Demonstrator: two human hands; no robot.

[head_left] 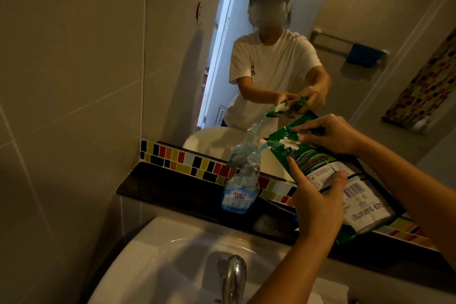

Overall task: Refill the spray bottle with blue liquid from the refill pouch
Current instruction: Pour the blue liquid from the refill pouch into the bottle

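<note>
While I look down from the head camera, the nearest thing is a curved chrome tap (232, 276) at about 6 o'clock, its base cut off by the bottom edge, rising from a smooth white ceramic basin (158, 249). Just beyond it, my left hand (313, 202) comes up from 5 o'clock and grips the refill pouch (328, 175) from below, thumb on its printed face and fingers spread along the lower side. The pouch is glossy, crinkled green foil with a white flower, a white label panel and a barcode; it is tilted with its spout corner toward 10 o'clock. My right hand (330, 134), reaching in from 3 o'clock, pinches the pouch's upper edge with curled fingers. A thin blue stream (262, 147) runs from the spout into the open neck of the spray bottle (243, 185), which stands upright on the dark polished ledge (172, 192) at 9 o'clock of the pouch, apart from both hands. It is clear, waisted plastic with a pale blue label, and blue liquid sits low inside. Something pale lies on the ledge under the pouch, too dim to make out. Behind runs a strip of glossy multicoloured mosaic tile (187, 160), then the mirror (345, 20) repeating the pour, with matte beige wall tiles (74, 57) to 9 o'clock.
</note>
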